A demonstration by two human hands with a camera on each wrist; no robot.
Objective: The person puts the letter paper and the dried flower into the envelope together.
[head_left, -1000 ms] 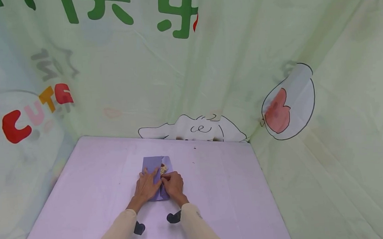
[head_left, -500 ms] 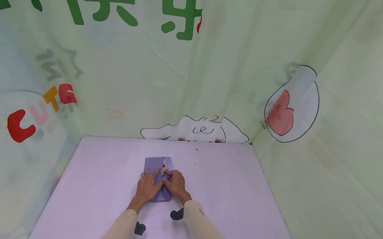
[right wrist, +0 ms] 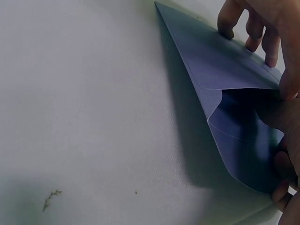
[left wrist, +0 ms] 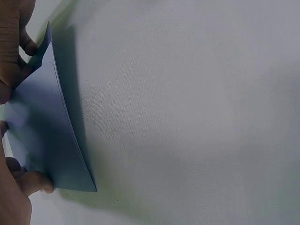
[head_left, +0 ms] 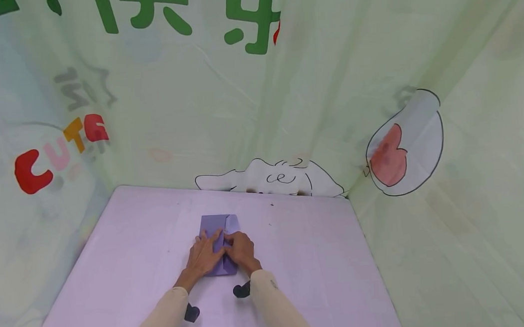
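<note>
A purple paper envelope [head_left: 212, 223] lies on the table, its mouth facing right. My left hand [head_left: 201, 255] grips its body, with fingers along the outer edge and thumb near the mouth. The right hand [head_left: 241, 248] is at the mouth, curled round the flap [right wrist: 243, 157]. In the right wrist view the pocket gapes, and a digit of that hand reaches inside. The left wrist view shows the envelope's body bowed up from the table. Whether anything lies deeper in the pocket or under the right fingertips is hidden.
The table [head_left: 308, 260] has a pale lilac cover with small dark specks. In the right wrist view a tiny dried sprig [right wrist: 50, 199] lies on it. Printed cloth curtains [head_left: 240, 110] enclose the table at the back and sides.
The small pale and dark-red dried flowers seen at the mouth have gone from sight. My right fingers moved up along the mouth. The left hand stayed on the envelope.
</note>
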